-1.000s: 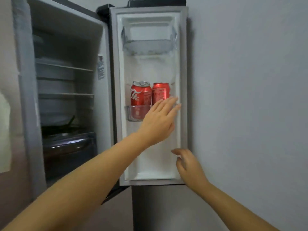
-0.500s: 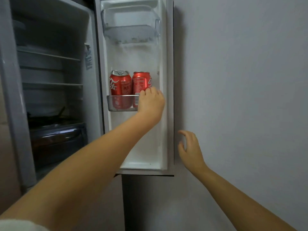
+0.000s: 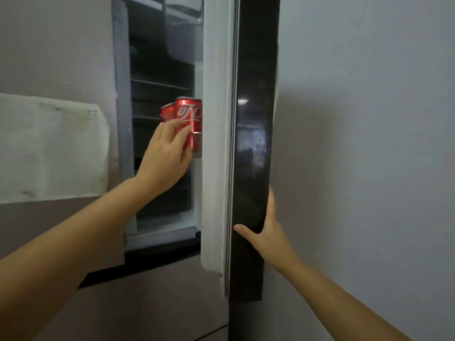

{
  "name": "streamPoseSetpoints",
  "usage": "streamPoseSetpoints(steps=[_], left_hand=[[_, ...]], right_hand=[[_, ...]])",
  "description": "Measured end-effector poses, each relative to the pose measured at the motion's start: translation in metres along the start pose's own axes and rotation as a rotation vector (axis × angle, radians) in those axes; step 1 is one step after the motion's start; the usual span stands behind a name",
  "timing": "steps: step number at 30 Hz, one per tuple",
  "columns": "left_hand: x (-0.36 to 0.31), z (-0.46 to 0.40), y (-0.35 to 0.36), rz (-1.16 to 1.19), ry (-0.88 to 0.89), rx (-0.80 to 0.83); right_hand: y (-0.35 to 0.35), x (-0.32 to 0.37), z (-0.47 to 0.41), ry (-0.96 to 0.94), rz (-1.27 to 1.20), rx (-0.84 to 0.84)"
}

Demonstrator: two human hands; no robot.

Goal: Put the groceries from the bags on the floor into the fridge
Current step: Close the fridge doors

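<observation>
Two red cola cans stand side by side on the shelf point(image 3: 197, 144) inside the fridge door, the front can point(image 3: 190, 112) hiding most of the rear can point(image 3: 167, 113). My left hand point(image 3: 165, 156) reaches into the gap, its fingers spread and lying flat against the front can without closing round it. The upper fridge door point(image 3: 253, 119) is seen almost edge-on, dark and glossy, with its white gasket point(image 3: 216, 119) towards me. My right hand point(image 3: 267, 232) grips the door's lower outer edge, thumb on the front and fingers behind. No bags are in view.
Wire shelves point(image 3: 157, 84) show dimly in the dark fridge interior. A white sheet of paper point(image 3: 49, 148) is stuck on the grey panel at the left. A bare grey wall point(image 3: 369, 143) stands close to the right of the door. The lower fridge door point(image 3: 147, 303) is closed.
The door has swung from wide open to nearly edge-on, narrowing the gap. My right hand went from hanging free to gripping the door's edge. My left hand stays at the cans.
</observation>
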State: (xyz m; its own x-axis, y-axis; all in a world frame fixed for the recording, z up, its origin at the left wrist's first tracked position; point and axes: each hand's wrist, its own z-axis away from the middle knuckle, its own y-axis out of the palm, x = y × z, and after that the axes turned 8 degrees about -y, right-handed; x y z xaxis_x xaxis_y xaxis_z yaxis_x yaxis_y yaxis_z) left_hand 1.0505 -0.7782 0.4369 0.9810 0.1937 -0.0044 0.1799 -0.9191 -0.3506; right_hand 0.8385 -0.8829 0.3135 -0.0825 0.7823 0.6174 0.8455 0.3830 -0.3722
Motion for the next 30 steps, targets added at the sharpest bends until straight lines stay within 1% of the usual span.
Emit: streamPoseSetpoints(steps=[1, 3, 5, 6, 7, 9, 11, 13, 15, 17, 19, 22, 23, 24, 25, 26, 27, 28, 29, 30], left_hand=[[0.001, 0.009, -0.005, -0.052, 0.061, -0.019], [-0.006, 0.026, -0.011, -0.112, 0.291, -0.004], [-0.014, 0.036, -0.005, -0.229, 0.568, 0.110], [-0.013, 0.037, -0.001, -0.314, 0.656, 0.179], [-0.005, 0.037, 0.002, -0.393, 0.695, 0.231], [0.022, 0.037, 0.003, -0.495, 0.697, 0.265], [0.054, 0.036, -0.001, -0.556, 0.696, 0.271], [0.085, 0.035, -0.004, -0.600, 0.688, 0.277], [0.112, 0.036, -0.004, -0.650, 0.654, 0.295], [0.140, 0.040, 0.002, -0.697, 0.618, 0.316], [0.165, 0.043, 0.009, -0.735, 0.616, 0.299], [0.195, 0.045, 0.024, -0.770, 0.622, 0.254], [0.201, 0.044, 0.029, -0.776, 0.624, 0.234], [0.207, 0.043, 0.034, -0.782, 0.636, 0.198], [0.212, 0.044, 0.039, -0.790, 0.639, 0.165], [0.214, 0.045, 0.043, -0.773, 0.640, 0.132], [0.215, 0.045, 0.045, -0.765, 0.638, 0.134], [0.215, 0.044, 0.046, -0.754, 0.650, 0.130], [0.213, 0.042, 0.045, -0.747, 0.650, 0.132], [0.213, 0.042, 0.045, -0.748, 0.643, 0.133]], right_hand=[[0.015, 0.003, -0.001, -0.017, -0.031, -0.003], [0.047, 0.006, -0.005, -0.083, -0.100, 0.013], [0.079, 0.006, -0.010, -0.153, -0.119, 0.026], [0.094, 0.005, -0.014, -0.177, -0.105, 0.018], [0.108, 0.003, -0.017, -0.202, -0.073, 0.006], [0.133, -0.006, -0.025, -0.279, 0.059, -0.007], [0.157, -0.016, -0.033, -0.363, 0.258, -0.009], [0.182, -0.021, -0.044, -0.401, 0.449, -0.009], [0.206, -0.027, -0.059, -0.430, 0.558, -0.005], [0.224, -0.041, -0.075, -0.489, 0.627, -0.002], [0.233, -0.059, -0.095, -0.569, 0.687, 0.008], [0.235, -0.087, -0.119, -0.671, 0.820, 0.089], [0.238, -0.098, -0.126, -0.729, 0.874, 0.066], [0.239, -0.104, -0.130, -0.752, 0.909, 0.081], [0.243, -0.111, -0.134, -0.783, 0.928, 0.050], [0.244, -0.113, -0.135, -0.775, 0.928, 0.044], [0.247, -0.117, -0.136, -0.792, 0.928, -0.004], [0.247, -0.114, -0.137, -0.756, 0.928, 0.021], [0.247, -0.113, -0.138, -0.758, 0.940, 0.017], [0.244, -0.106, -0.137, -0.732, 0.959, 0.074]])
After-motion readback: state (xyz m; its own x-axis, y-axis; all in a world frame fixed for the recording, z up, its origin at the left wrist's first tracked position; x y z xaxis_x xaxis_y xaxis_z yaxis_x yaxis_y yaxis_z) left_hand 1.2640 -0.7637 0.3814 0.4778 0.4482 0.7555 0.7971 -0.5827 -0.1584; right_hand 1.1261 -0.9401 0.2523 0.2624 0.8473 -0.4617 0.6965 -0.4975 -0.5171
